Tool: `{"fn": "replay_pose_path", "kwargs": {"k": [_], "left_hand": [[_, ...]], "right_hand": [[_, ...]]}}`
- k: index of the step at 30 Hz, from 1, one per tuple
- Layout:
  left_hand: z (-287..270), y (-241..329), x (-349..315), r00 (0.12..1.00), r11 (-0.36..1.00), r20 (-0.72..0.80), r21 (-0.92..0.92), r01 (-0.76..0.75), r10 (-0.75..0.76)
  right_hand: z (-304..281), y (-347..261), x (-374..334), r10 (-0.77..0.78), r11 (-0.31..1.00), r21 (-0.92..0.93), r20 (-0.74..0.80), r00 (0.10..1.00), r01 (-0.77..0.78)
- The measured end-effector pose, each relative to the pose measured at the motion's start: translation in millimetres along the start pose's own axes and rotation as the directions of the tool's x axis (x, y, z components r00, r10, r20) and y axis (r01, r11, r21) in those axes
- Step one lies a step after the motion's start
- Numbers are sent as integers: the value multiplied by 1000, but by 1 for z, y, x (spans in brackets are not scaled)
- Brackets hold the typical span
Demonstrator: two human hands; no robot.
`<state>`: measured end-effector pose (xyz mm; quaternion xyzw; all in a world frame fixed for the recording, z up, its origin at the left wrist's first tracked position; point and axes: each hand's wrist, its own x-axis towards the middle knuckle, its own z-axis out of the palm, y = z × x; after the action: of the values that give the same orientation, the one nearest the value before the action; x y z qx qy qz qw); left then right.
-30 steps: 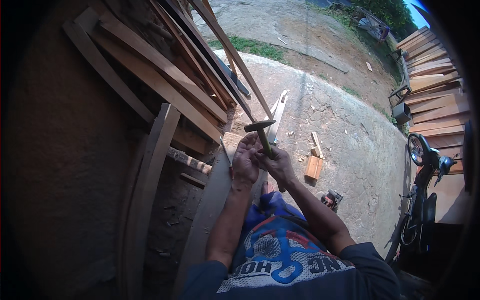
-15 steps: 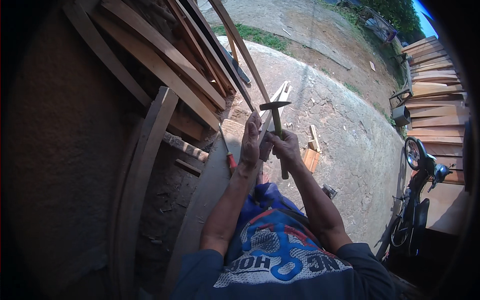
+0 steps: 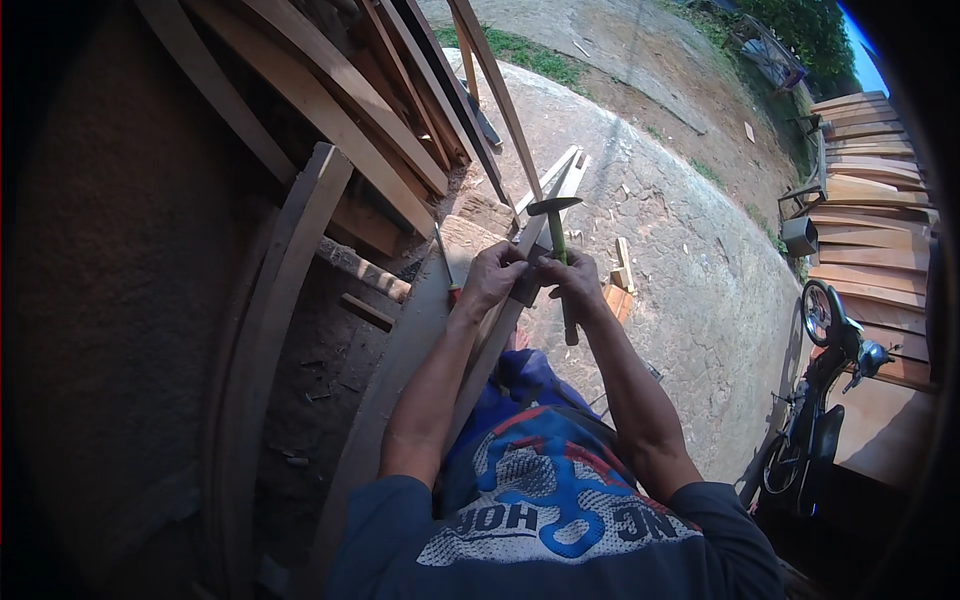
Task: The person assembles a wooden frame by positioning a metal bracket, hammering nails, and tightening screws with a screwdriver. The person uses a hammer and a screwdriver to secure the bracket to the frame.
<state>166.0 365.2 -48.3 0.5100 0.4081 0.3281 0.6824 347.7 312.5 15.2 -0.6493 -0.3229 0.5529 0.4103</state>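
Note:
A hammer with a dark head and greenish handle stands nearly upright in my right hand, whose fingers are closed round the handle. Close by, my left hand has its fingers bent and pinched together over a long wooden piece. What they pinch is too small to tell. Between both hands, a dark brown block lies against the wooden piece, partly hidden by my fingers. Left of my left hand, a red-handled tool with a thin metal shaft rests on the bench board.
Long planks are stacked at the far left, and a thick beam stands nearer. Wood offcuts lie on the concrete ground right of my hands. Farther right are a motorcycle and a row of leaning boards.
My left hand has gone from upright and flat beside the wood to bent, pinching fingers over it. The hammer stays in my right hand. More of the long wooden piece shows below my hands.

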Motion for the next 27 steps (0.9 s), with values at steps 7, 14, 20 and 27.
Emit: {"fn": "replay_pose_path", "kwargs": {"k": [7,14,20,27], "left_hand": [[0,1,2,1000,999,6,32,-22,21],[0,4,0,999,999,17,28,-35,34],[0,6,-1,999,999,16,20,-33,33],[0,5,-1,1000,1000,12,-2,-13,13]], "right_hand": [[-8,1,6,25,998,-62,76,997,-20],[-7,-2,6,-2,999,-48,106,994,7],[-6,3,6,-53,998,23,115,992,51],[-4,-1,3,-54,998,20,118,992,52]]}}
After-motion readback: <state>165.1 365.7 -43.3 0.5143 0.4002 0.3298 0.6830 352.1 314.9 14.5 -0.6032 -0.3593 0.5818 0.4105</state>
